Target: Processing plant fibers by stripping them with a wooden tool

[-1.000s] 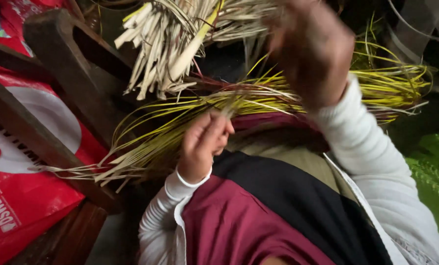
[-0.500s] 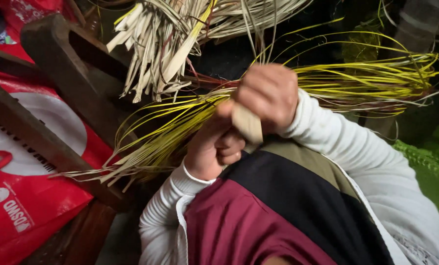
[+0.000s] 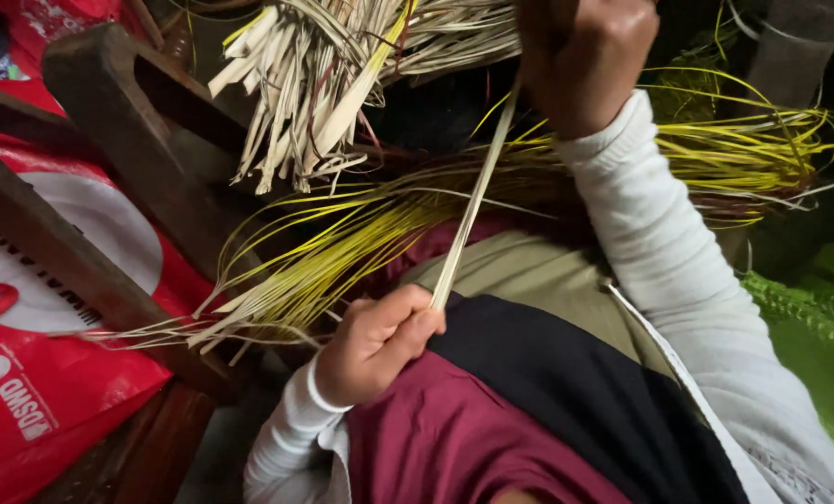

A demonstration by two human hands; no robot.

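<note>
Presently: one pale flat reed strip (image 3: 473, 201), taut between left hand (image 3: 375, 343) and raised right hand (image 3: 585, 56), fingers of both closed on it; yellow reed bundle (image 3: 342, 247) beneath.

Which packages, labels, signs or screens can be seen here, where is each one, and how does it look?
Red plastic bag: lower left, beside the dark wooden frame; crumpled, red with a large white round patch and white print.
Second red bag: top left corner, only partly visible.
No signs or screens.
</note>
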